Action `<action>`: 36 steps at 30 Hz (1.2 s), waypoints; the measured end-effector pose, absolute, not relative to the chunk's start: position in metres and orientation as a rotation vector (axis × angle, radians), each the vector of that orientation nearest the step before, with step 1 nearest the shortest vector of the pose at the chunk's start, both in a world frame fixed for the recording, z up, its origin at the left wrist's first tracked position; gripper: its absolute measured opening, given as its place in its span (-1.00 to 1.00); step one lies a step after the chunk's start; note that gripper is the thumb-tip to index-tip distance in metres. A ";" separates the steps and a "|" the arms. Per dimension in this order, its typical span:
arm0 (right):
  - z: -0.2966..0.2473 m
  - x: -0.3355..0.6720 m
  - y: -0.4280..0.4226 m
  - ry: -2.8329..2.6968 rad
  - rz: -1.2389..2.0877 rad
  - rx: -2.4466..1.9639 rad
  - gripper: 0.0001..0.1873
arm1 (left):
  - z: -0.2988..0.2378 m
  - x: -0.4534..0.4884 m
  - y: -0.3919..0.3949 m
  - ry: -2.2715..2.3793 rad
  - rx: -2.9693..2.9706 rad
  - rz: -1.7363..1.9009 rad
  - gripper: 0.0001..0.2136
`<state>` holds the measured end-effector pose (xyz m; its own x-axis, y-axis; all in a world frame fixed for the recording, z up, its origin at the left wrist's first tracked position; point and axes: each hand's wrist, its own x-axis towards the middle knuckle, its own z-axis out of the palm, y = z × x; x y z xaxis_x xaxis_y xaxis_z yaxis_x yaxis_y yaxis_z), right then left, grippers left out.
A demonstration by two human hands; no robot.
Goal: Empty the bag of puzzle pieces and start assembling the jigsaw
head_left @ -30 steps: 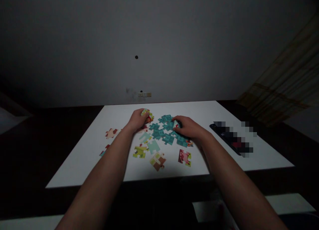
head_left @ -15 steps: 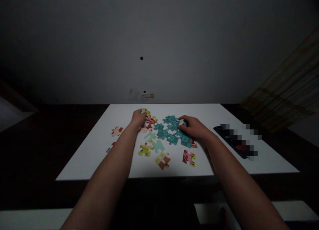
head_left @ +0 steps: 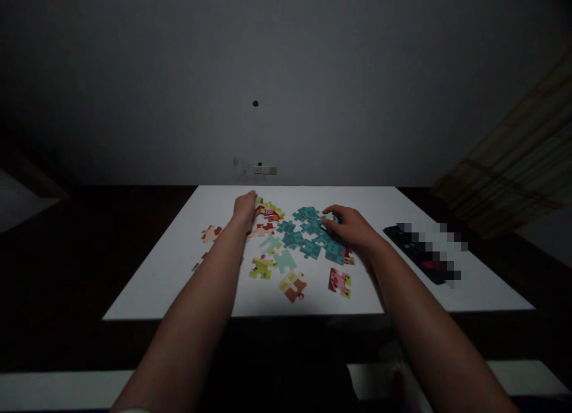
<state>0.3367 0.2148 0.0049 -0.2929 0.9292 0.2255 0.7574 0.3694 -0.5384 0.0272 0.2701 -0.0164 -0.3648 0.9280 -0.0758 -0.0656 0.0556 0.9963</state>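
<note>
My left hand (head_left: pixel 245 209) is closed at the far left of the puzzle pieces, with a pale green and yellow jigsaw piece (head_left: pixel 258 202) at its fingertips. Red and yellow-green pieces (head_left: pixel 271 213) lie just right of it. My right hand (head_left: pixel 347 223) curls over the right side of the teal pieces (head_left: pixel 309 249), its thumb and fingers around a pale jigsaw piece (head_left: pixel 329 217). The palm hides some pieces beneath. Nearer me lie a brown and cream piece (head_left: pixel 292 286), a pink piece (head_left: pixel 340 282) and a yellow-green piece (head_left: pixel 261 268).
The pieces lie on a white table (head_left: pixel 147 291). A dark flat object (head_left: pixel 415 252), partly blurred out, rests at the right. My left forearm partly covers pieces at the left, including a pink one (head_left: pixel 210 233). A wall socket (head_left: pixel 265 170) sits beyond the table.
My left hand has shifted slightly left and away, showing more of the red and yellow-green pieces beside it. My right hand has barely moved. The view has shifted a little.
</note>
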 end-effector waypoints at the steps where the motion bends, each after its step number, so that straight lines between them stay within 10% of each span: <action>1: 0.005 0.337 0.215 -2.117 0.453 -1.461 -0.67 | -0.017 0.026 0.272 1.481 0.920 1.456 -0.82; 18: 0.021 0.321 0.202 -1.627 1.072 -1.471 -0.57 | 0.004 0.035 0.235 1.511 2.235 0.997 -0.78; 36: 0.027 0.351 0.264 -1.795 0.292 -1.861 -0.70 | 0.008 0.051 0.221 1.251 2.536 0.499 -0.72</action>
<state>0.3513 0.2637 0.0266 0.0924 0.9744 0.2047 0.8591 0.0259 -0.5111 0.0508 0.2208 0.0078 0.5681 0.8019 0.1850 0.7089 -0.5910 0.3849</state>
